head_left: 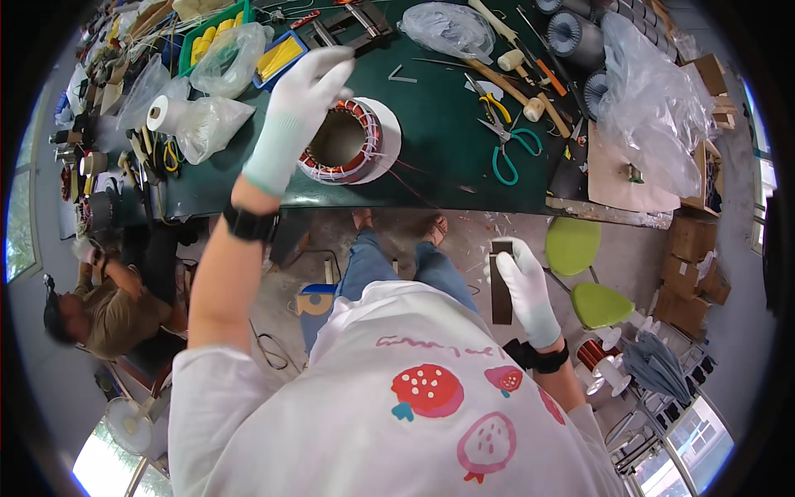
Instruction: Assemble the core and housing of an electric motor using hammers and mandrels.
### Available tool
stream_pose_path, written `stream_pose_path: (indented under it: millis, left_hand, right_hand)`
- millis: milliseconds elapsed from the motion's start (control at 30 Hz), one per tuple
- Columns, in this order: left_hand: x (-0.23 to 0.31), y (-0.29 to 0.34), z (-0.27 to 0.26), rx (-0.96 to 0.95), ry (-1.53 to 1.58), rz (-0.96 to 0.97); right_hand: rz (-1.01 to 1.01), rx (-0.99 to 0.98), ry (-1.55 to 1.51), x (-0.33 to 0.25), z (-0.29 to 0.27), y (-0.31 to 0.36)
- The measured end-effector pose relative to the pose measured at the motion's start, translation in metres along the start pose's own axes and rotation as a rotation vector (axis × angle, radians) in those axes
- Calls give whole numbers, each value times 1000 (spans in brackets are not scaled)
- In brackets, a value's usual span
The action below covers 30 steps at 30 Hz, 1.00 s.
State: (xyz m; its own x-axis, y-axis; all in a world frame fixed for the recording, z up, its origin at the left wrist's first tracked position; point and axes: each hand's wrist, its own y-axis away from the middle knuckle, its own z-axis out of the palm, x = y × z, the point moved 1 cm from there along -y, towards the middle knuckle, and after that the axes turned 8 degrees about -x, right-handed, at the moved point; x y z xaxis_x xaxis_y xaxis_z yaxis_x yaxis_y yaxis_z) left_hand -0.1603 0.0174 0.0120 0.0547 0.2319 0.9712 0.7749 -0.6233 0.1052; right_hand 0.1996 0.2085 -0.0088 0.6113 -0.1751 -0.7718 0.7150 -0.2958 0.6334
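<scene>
While we look down past our strawberry-print shirt (464,389), we see a copper-wound ring (373,142) at eleven o'clock from the middle of the view, on the green table (439,124) near its front edge. Thin red wires (407,166) trail from it toward four o'clock. Our gloved left hand (305,93) overlaps the ring's ten o'clock side, its fingers loosely parted; we cannot tell whether it touches the ring. Between three and four o'clock from the middle, off the table, our gloved right hand (523,283) pinches a dark flat strip (501,291) between thumb and fingers, its length running twelve to six. Teal-handled scissors (507,156) lie at three o'clock from the ring, yellow-handled pliers (495,106) just beside them. At the ring's eleven o'clock we find a blue tray (303,43) of yellow pieces (278,60). Between eight and nine o'clock in the view, a co-worker (124,311) sits.
</scene>
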Motion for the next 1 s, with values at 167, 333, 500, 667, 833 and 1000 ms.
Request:
stream_pose_path:
  millis: [167,333,500,667,833,1000]
  left_hand:
    - [-34,77,14,61,-263,-38]
    - [-19,65,51,-243,-689,351]
    - [-33,77,47,-404,-776,427]
    - [-52,89,48,-506,-599,523]
    - [-61,102,52,-590,-488,442]
    - [-58,104,61,-601,-424,458]
  right_hand:
    - [48,97,183,13,-4,13]
    - [71,8,258,-20,17,2]
    - [-208,-120,590,-60,65,-21]
    - [-99,-192,406,-64,93,-50]
    - [-5,-294,137,-61,86,-51]
    - [35,-300,171,-40,84,-43]
